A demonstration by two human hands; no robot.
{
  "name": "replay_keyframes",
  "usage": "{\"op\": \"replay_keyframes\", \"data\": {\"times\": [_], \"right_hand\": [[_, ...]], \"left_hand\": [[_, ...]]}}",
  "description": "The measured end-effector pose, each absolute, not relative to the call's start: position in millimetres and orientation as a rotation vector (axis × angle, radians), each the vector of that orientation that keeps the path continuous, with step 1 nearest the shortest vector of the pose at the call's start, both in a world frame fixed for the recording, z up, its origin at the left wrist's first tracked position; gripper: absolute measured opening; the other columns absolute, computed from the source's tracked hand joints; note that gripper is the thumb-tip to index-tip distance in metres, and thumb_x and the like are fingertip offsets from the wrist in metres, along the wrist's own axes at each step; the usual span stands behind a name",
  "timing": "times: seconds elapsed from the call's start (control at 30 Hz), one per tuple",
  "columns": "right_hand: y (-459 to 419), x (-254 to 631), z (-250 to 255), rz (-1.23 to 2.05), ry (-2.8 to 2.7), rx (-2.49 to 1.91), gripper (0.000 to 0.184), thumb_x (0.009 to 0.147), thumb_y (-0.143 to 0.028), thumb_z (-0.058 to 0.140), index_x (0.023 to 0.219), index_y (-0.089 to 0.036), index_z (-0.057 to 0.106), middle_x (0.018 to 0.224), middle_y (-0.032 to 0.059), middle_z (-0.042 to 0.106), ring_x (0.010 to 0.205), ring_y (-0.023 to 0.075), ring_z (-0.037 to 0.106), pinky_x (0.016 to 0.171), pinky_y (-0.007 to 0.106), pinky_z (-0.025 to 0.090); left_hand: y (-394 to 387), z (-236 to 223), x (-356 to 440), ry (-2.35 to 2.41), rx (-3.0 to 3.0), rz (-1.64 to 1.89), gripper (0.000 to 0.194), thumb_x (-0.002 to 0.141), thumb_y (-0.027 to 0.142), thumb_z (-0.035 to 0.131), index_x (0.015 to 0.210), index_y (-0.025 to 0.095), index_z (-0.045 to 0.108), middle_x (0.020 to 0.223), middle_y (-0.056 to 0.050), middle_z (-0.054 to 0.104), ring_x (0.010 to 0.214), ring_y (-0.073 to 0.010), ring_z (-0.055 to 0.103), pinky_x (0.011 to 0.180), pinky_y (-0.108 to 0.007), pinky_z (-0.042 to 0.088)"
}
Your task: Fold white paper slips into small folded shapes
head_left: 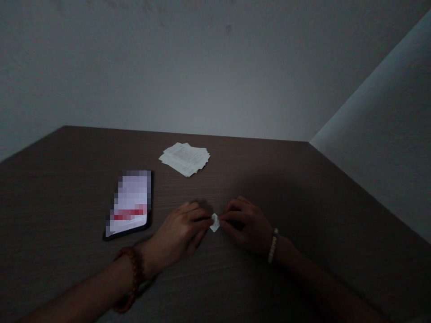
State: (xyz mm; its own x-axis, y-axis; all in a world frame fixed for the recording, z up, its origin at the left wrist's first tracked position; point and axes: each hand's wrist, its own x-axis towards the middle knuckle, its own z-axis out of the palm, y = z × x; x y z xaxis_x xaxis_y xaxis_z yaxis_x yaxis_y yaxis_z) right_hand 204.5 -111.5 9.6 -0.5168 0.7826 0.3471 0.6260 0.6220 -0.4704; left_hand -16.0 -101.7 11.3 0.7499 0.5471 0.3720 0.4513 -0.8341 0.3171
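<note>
Right here, well in from the far edge of the dark brown table point(84, 150), a small scrap of white paper point(214, 224), creased, long axis running toward that far edge, a narrow corner pointing the opposite way. Hard to tell whether flat or slightly raised. Pinched at its left side by the left hand point(186, 227), at its right side by the right hand point(248, 226), both clamped on it, close to each other yet apart. Brown beaded bracelet point(137, 271) on the left wrist, pale beaded bracelet point(273, 246) on the right. Over toward the table's left edge, a phone point(131, 202), screen lit and blurred into blocks, long axis slanting toward the far edge. Beyond, nearer that edge, a loose fanned stack of printed papers point(185, 159), print too small to read. And behind, a grey wall point(188, 67).
</note>
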Motion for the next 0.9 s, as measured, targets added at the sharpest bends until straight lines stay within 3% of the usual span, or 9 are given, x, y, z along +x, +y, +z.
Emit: {"op": "replay_keyframes", "data": {"times": [0.17, 0.47, 0.67, 0.9], "right_hand": [[-110.7, 201.7, 5.2, 0.379, -2.273, -1.144, 0.010, 0.084, -0.028, 0.062, 0.083, -0.021, 0.069, 0.083, 0.0028, 0.060, 0.080, 0.0161, 0.053, 0.072, 0.030, 0.042], [-111.7, 202.0, 5.2, 0.371, -2.314, -1.143, 0.016, 0.085, -0.028, 0.060, 0.098, -0.022, 0.068, 0.088, 0.0040, 0.059, 0.082, 0.0171, 0.051, 0.075, 0.031, 0.043], [-113.7, 201.4, 6.1, 0.255, -2.388, -1.110, 0.018, 0.086, -0.028, 0.058, 0.100, -0.024, 0.068, 0.085, 0.0051, 0.057, 0.080, 0.0181, 0.049, 0.072, 0.032, 0.042], [-113.8, 198.2, 6.9, 0.287, -2.375, -1.157, 0.016, 0.085, -0.029, 0.059, 0.098, -0.024, 0.068, 0.088, 0.0046, 0.057, 0.083, 0.0185, 0.050, 0.075, 0.033, 0.043]], "left_hand": [[-101.8, 13.4, -16.7, 0.757, 2.804, 0.638, 0.024, 0.088, 0.013, 0.047, 0.102, 0.019, 0.066, 0.094, -0.006, 0.066, 0.083, -0.0209, 0.057, 0.072, -0.036, 0.044], [-102.6, 19.3, -20.6, 0.704, 2.843, 0.503, 0.024, 0.086, 0.013, 0.046, 0.099, 0.018, 0.066, 0.099, -0.007, 0.065, 0.086, -0.0220, 0.056, 0.076, -0.039, 0.045], [-104.3, 17.0, -17.5, 0.742, 2.797, 0.613, 0.023, 0.083, 0.014, 0.047, 0.095, 0.017, 0.066, 0.092, -0.007, 0.065, 0.083, -0.0218, 0.055, 0.076, -0.038, 0.045], [-101.7, 15.1, -16.6, 0.967, 2.727, 0.606, 0.021, 0.087, 0.032, 0.053, 0.091, 0.016, 0.066, 0.094, -0.008, 0.062, 0.088, -0.0238, 0.053, 0.076, -0.039, 0.047]]}}
